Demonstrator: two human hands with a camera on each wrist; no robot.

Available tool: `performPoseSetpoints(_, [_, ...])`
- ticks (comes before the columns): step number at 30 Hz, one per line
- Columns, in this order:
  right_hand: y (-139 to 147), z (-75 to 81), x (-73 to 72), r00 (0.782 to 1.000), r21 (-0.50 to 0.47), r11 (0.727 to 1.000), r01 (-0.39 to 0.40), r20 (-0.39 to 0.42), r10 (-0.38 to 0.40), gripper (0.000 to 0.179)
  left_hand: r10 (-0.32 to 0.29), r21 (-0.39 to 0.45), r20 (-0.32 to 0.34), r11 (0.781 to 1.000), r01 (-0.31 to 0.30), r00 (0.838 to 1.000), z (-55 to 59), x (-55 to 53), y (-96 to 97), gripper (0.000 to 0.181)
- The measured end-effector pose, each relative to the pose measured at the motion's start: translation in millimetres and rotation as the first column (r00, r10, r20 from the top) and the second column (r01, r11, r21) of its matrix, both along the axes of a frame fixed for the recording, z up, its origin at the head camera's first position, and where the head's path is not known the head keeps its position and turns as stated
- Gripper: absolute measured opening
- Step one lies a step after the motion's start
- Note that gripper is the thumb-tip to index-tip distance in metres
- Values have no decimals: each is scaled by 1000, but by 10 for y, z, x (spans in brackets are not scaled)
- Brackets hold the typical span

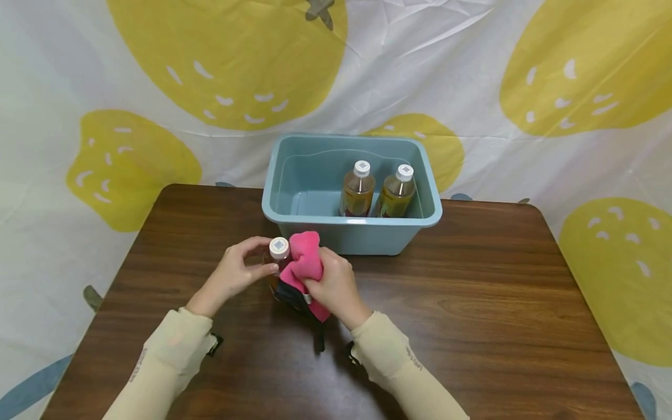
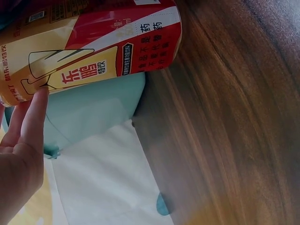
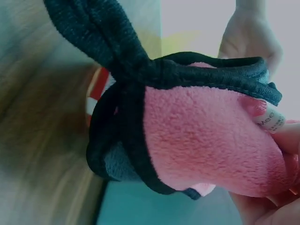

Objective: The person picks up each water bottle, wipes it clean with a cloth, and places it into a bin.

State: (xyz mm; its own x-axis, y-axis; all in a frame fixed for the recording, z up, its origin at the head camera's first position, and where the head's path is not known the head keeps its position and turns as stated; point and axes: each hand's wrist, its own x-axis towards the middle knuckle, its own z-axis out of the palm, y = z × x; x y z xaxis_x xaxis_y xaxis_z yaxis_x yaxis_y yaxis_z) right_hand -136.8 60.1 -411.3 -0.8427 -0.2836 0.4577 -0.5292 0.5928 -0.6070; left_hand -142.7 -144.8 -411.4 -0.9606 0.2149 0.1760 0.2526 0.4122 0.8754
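Note:
A drink bottle (image 2: 93, 56) with a white cap and a red-and-yellow label stands on the table in front of the tub. My left hand (image 1: 238, 267) holds it near the top, thumb and fingers on either side just under the cap. In my right hand (image 1: 336, 283) is a bunched pink cloth (image 3: 201, 136) with dark edging and a small white tag. The cloth lies against the bottle's right side and covers much of it in the head view. Dark trim and a loop of the cloth hang below the right hand.
A blue-grey plastic tub (image 1: 362, 236) stands at the back of the brown wooden table (image 1: 472, 303). Inside it on the right are two white-capped bottles, one (image 1: 359, 192) left of the other (image 1: 397, 192). A lemon-printed curtain (image 1: 420, 70) hangs behind.

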Motion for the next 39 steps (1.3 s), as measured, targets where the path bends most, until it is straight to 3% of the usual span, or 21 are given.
performPoseSetpoints(4, [17,-162,0,1000,-25,999,20,24,-19,25,6,-4,7,1000,-6,1000,5,2,-2,40])
performPoseSetpoints(12, [36,-543,-18,984,37,999,32,175,-38,18,2,14,24,1000,-3,1000,10,-1,2,40])
performPoseSetpoints(18, [43,-754,-58,979,87,996,28,198,-45,17,-14,61,33,998,12,999,5,23,45,39])
performPoseSetpoints(20, [43,-774,-58,979,80,996,33,199,-49,17,-2,48,9,999,2,1000,1,31,78,39])
performPoseSetpoints(23, [46,-775,-42,981,79,996,37,189,-52,17,70,-51,-40,996,-72,997,0,57,149,43])
performPoseSetpoints(27, [77,-751,-45,980,92,995,31,191,-48,19,186,-184,-107,962,-203,977,-2,68,247,52])
performPoseSetpoints(29, [96,-733,-50,979,102,994,27,197,-47,20,201,-192,-126,956,-223,971,-12,54,269,50])
performPoseSetpoints(33, [133,-702,-43,977,106,994,16,210,-38,22,170,-157,-146,969,-193,975,-29,40,269,43])
performPoseSetpoints(39, [217,-615,-58,988,87,996,-5,154,-9,20,104,-101,-141,988,-119,985,-35,43,254,44])
